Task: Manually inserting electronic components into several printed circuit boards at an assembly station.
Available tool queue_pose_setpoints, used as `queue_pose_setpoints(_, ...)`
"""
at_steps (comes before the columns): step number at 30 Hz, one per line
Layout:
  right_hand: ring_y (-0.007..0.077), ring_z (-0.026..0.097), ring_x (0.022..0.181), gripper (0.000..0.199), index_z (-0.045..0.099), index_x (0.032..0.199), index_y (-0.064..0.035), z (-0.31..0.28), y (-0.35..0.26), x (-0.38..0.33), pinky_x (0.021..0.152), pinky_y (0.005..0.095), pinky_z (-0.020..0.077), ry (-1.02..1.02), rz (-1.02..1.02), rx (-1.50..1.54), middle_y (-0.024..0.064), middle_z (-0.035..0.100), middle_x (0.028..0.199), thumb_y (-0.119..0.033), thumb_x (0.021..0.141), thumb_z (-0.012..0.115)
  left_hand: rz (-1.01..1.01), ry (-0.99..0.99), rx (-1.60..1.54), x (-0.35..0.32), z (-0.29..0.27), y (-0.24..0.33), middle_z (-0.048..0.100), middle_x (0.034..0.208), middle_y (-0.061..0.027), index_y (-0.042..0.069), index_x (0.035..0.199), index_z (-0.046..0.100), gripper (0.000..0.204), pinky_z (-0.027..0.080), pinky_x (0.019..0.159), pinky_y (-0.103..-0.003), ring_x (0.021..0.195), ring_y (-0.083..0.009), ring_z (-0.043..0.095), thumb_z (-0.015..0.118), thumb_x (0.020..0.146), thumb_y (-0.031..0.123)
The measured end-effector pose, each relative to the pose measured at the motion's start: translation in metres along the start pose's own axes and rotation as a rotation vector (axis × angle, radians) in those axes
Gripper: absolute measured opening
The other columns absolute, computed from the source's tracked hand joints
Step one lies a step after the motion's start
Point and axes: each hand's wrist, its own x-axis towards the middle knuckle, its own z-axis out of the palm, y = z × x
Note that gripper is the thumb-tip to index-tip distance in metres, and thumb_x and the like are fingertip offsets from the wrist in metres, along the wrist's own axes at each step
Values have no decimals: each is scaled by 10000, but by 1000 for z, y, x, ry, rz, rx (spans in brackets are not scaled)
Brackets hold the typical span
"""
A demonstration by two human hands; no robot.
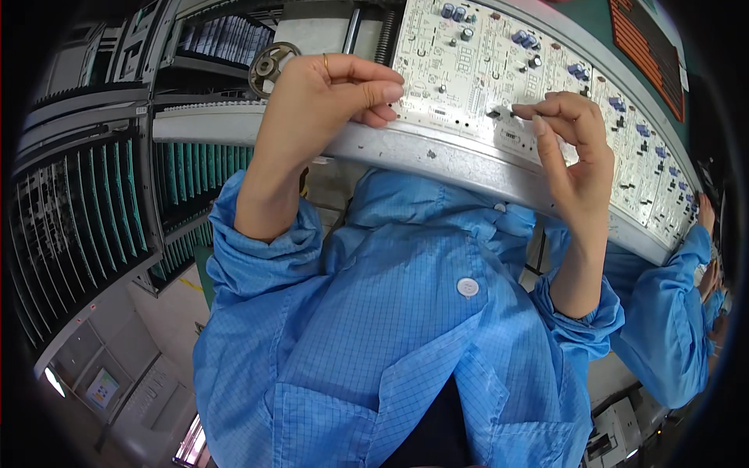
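A long row of pale circuit boards [425, 74] lies in a metal rail, fitted with blue-black capacitors [524, 39] and small dark parts. My left hand [331, 97], a ring on one finger, is closed in a pinch at the left edge of the nearest board. Whatever its fingertips hold, if anything, is hidden. Over the same board, my right hand [576, 140] curls with thumb and forefinger close together. Something small and dark shows by those fingertips, too small to name. Beside them a little black component [493, 114] sits on the board.
The metal rail [460, 148] runs along the boards' near side. At the left stand racks [78, 226] holding many green boards, near a handwheel [269, 66]. Orange-brown strips [644, 58] lie on a green surface at the far right. Another person's blue sleeve [663, 335] reaches in at right.
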Motion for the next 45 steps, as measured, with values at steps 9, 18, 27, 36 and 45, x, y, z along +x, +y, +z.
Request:
queue_pose_setpoints(9,133,586,1088,175,623,1153,-1,-1,2,-18,1037,303,392,55,14,-43,71,748,1070,-70,992,606,99,-23,59,-5,2,-11,745,872,-165,-94,1093,708,240,601,709,-250,773,-174,737,691,906,57)
queue_pose_setpoints(18,136,599,1007,128,666,1071,6,4,0,-17,940,282,448,131,48,116,55,757,1023,-54,960,644,53,-28,114,-6,0,-8,750,880,-159,-75,1131,702,272,601,730,-238,768,-160,738,711,910,83)
queue_pose_setpoints(27,97,625,1005,166,596,1134,-8,5,-2,-10,951,261,443,126,111,207,81,769,1032,-67,981,626,21,-32,146,-4,-1,-3,755,876,-143,-60,1136,705,264,597,740,-226,759,-143,735,719,914,82)
queue_pose_setpoints(36,101,632,994,174,595,1133,3,7,-2,-4,949,263,438,128,122,196,92,769,1030,-71,979,629,13,-81,137,0,-1,-3,751,883,-139,-63,1126,705,243,595,740,-226,773,-138,730,706,918,61)
queue_pose_setpoints(45,171,556,1088,151,707,1068,-58,-4,2,30,996,313,404,72,48,-267,61,719,1095,-107,924,703,118,-39,40,8,1,-12,733,891,-134,-85,1081,665,214,582,727,-239,798,-140,719,664,897,25)
